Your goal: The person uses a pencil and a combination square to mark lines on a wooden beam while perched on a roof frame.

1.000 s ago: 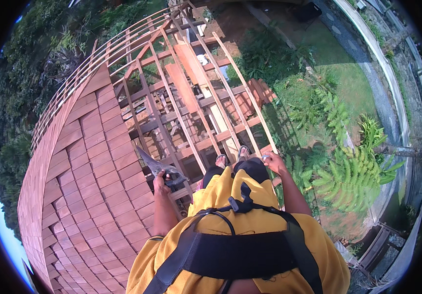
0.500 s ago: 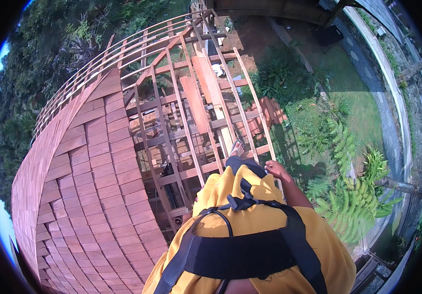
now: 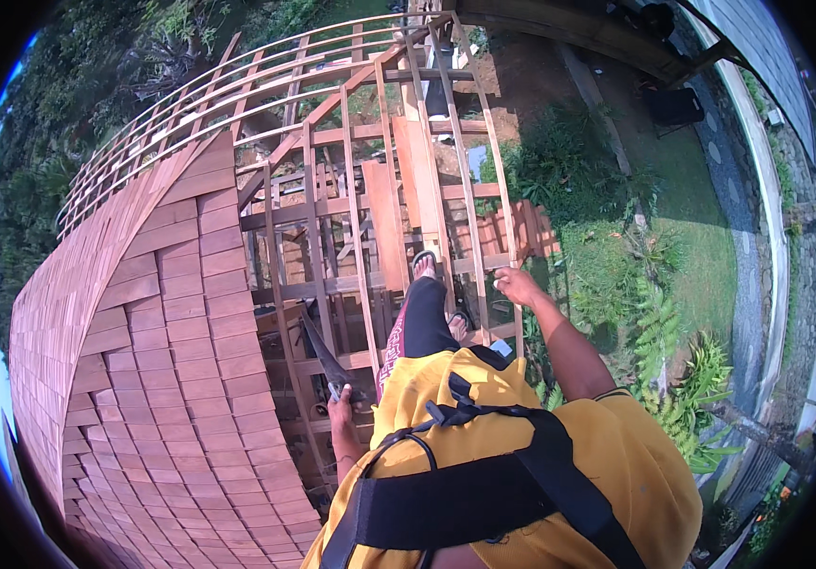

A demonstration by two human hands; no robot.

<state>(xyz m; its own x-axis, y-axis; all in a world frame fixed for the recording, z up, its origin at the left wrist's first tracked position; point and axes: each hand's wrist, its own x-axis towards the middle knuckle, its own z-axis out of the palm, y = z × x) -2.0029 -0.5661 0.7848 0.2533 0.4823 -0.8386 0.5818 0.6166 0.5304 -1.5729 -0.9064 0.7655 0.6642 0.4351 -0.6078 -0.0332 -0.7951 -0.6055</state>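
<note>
Blade (image 3: 320,349) in left hand (image 3: 342,410) points up-left.

Reddish wooden shingles (image 3: 142,379) cover the roof at 9 o'clock; green ferns (image 3: 683,379) and lawn (image 3: 702,247) lie at 3 o'clock.

Yellow shirt (image 3: 569,446), black harness straps (image 3: 465,498), reddish-brown roof shingles (image 3: 161,341), black trousers (image 3: 424,318).
</note>
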